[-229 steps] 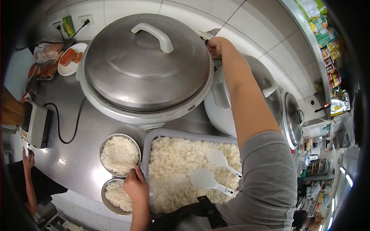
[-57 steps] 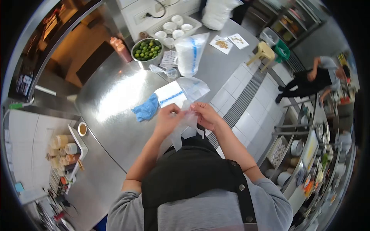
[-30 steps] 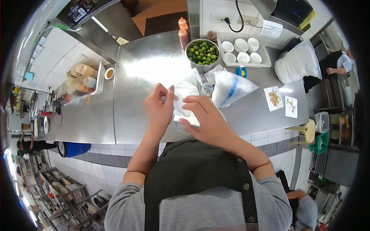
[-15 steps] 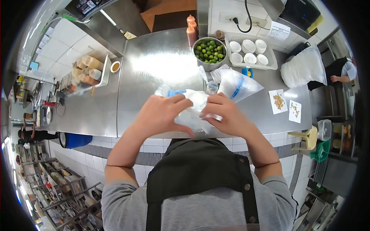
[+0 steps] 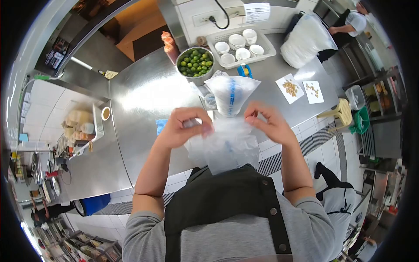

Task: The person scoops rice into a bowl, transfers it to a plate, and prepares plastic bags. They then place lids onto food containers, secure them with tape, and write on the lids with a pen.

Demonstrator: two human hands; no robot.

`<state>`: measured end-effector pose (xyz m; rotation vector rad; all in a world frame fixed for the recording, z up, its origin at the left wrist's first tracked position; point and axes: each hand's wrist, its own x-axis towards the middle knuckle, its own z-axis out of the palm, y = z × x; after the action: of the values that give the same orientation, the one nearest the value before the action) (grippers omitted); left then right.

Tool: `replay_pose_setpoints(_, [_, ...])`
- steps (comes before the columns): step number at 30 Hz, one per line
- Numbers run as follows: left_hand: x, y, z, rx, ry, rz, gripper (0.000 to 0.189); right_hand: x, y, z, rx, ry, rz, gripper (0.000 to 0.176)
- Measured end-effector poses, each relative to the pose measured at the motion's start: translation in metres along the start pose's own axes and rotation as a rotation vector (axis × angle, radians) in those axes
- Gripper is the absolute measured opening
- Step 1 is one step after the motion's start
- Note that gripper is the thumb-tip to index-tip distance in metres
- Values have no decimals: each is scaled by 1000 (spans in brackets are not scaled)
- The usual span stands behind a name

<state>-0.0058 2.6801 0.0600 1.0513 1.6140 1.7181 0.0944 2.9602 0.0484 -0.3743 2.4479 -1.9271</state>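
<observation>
**Two hands gripping a flimsy bag by its mouth**

The thin clear plastic bag (image 5: 227, 148) is hanging between both hands, in the air over the near edge of the counter and just in front of the black apron (image 5: 222, 205). It is crumpling and sagging under its own weight. It is looking very light, limp and slick (the kind of film that clings to itself), so the top rim is seeming the sensible place to take hold, since a grip lower down would likely just bunch it up.

The left hand (image 5: 183, 129) is curling shut, pinching one side of the rim between thumb and fingertips. The right hand (image 5: 268, 124) is nipping the opposite side with thumb and forefinger while its other fingers are fanning out loosely.

Just beyond the hands, a standing stack of clear bags with blue print (image 5: 231, 94) is resting on the brushed steel counter (image 5: 139, 91), and a blue cloth (image 5: 160, 126) is lying near the left wrist. Farther back, a steel bowl of green limes (image 5: 195, 63) is sitting beside a white basket of small white cups (image 5: 240, 43). Well apart, at the top right, another person (image 5: 353, 19) is working.
</observation>
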Motion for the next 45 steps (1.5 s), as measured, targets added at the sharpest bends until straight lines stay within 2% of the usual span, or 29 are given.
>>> replay_pose_setpoints(1, [6,-4,0,68,84,-39,6,0,4,-5,58,87,29,8])
replay_pose_setpoints(3, [26,-18,6,193,239,37,5,5,15,-14,176,254,79,8])
replay_pose_setpoints(6, [52,-43,9,427,528,144,5,25,26,-8,-60,508,9,6])
replay_pose_setpoints(9, [75,-56,14,626,767,244,6,46,20,9,-251,686,32,6])
replay_pose_setpoints(10, [83,-62,15,585,797,248,8,48,25,7,-288,699,48,5])
replay_pose_setpoints(12, [89,-71,9,470,690,13,8,55,45,7,-361,720,85,6])
replay_pose_setpoints(13, [92,-71,8,411,636,-106,8,58,54,3,-322,683,140,4])
replay_pose_setpoints(14, [93,-68,3,206,557,-328,12,58,64,-3,-282,645,196,5])
replay_pose_setpoints(15, [93,-68,-2,140,516,-411,11,58,75,-7,-242,604,251,7])
replay_pose_setpoints(17, [92,-68,-12,6,429,-575,9,50,107,-8,46,444,236,10])
replay_pose_setpoints(18, [91,-91,-21,-120,378,-561,9,53,123,-3,56,454,276,11])
replay_pose_setpoints(19, [89,-111,-22,-133,420,-546,10,55,139,2,66,465,316,12])
replay_pose_setpoints(20, [89,-128,-21,-147,465,-530,11,65,152,15,-59,561,404,13])
replay_pose_setpoints(21, [90,-139,-19,-161,512,-514,13,67,167,22,-129,595,388,14])
replay_pose_setpoints(22, [87,-145,-10,-28,561,-438,18,70,182,28,-200,630,375,14])
replay_pose_setpoints(23, [82,-147,2,108,606,-361,24,65,199,30,-212,605,262,15])
replay_pose_setpoints(24, [78,-146,11,286,630,-422,34,61,207,31,-224,583,148,16])
replay_pose_setpoints(25, [74,-169,16,309,668,-271,33,58,200,34,-134,564,266,17])
replay_pose_setpoints(27, [67,-204,20,414,687,-251,31,54,178,40,44,522,504,18])
replay_pose_setpoints(30, [63,-229,24,416,693,-320,30,51,201,53,34,628,281,19])
replay_pose_setpoints(33, [61,-253,25,396,731,-172,30,48,190,59,29,659,226,14])
replay_pose_setpoints(36, [65,-237,23,158,670,-238,30,45,239,67,36,728,208,10])
replay_pose_setpoints(39, [67,-202,12,198,551,-561,31,46,248,68,66,717,371,10])
replay_pose_setpoints(42, [60,-215,9,835,557,-485,36,46,249,51,248,538,662,13])
replay_pose_setpoints(44, [56,-215,12,357,783,-227,45,38,229,37,53,661,473,19])
replay_pose_setpoints(45, [53,-209,16,210,820,-91,50,34,214,35,-41,713,379,24])
